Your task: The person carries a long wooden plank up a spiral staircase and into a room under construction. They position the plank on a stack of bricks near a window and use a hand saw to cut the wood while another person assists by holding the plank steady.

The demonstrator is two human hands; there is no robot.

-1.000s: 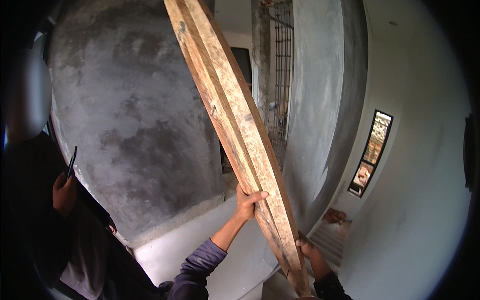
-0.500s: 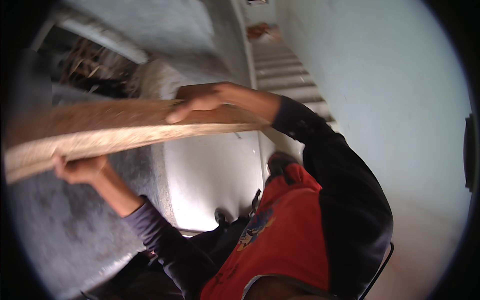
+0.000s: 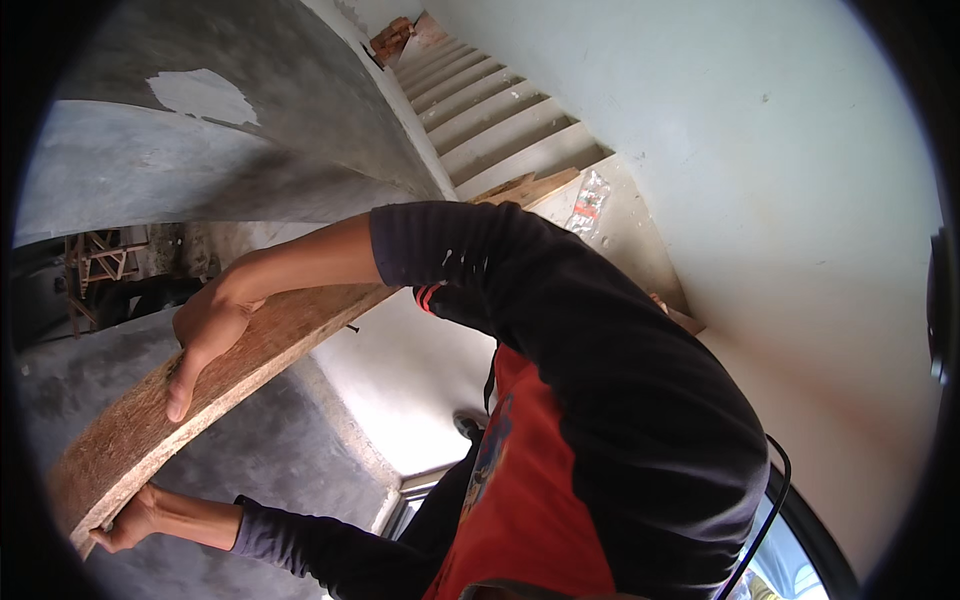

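Apparently to share its weight, in the head view both hands grip a long wooden plank (image 3: 300,322) off the floor: the right hand (image 3: 213,315) lays its thumb across the broad face, its fingers mostly hidden behind; the left hand (image 3: 130,518) clasps the lower edge. A nail (image 3: 352,328) juts out; the right sleeve (image 3: 450,245) blocks part of the plank. Beyond are stairs (image 3: 505,115), bricks (image 3: 391,40) and a plastic wrapper (image 3: 588,205).

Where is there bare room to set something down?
Pale floor looks bare between the wooden beam and the shoe; the nearer stairs look mostly bare between grey wall and pale wall. It's crowded along the beam, where the right hand and left hand grip, beside the plastic wrapper, and at the reddish pile beyond the stairs.
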